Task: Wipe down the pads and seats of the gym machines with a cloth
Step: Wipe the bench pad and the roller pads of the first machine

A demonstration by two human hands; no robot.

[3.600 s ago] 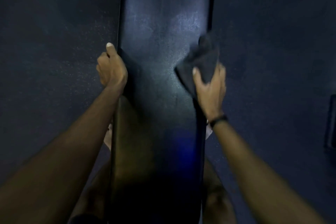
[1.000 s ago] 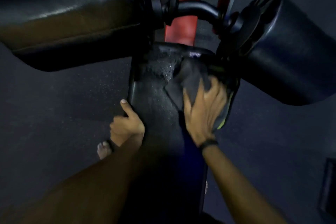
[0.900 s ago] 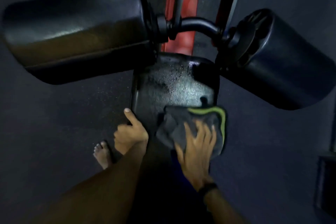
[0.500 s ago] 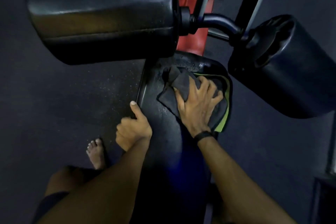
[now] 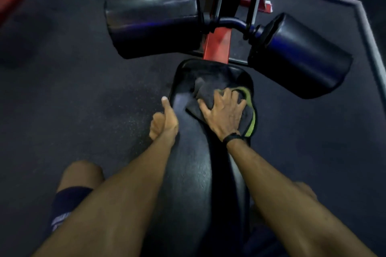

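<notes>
A long black padded bench seat (image 5: 194, 162) runs from me toward the machine. Near its far end lies a dark grey cloth (image 5: 205, 92) with a green edge. My right hand (image 5: 224, 113) presses flat on the cloth with fingers spread. My left hand (image 5: 164, 121) grips the seat's left edge, thumb lying along the top and fingers curled under the rim. Two black roller pads, left (image 5: 152, 25) and right (image 5: 300, 56), stand beyond the seat's end.
A red frame post (image 5: 217, 46) rises between the rollers, with more red frame parts at the back. Dark rubber floor (image 5: 73, 89) surrounds the bench. A pale border strip (image 5: 369, 44) runs along the right. My left knee (image 5: 81, 175) is beside the bench.
My view has pulled back and up, so the rollers look farther away. My right hand keeps rubbing the cloth near the seat's far end. My left hand stays on the seat's left edge.
</notes>
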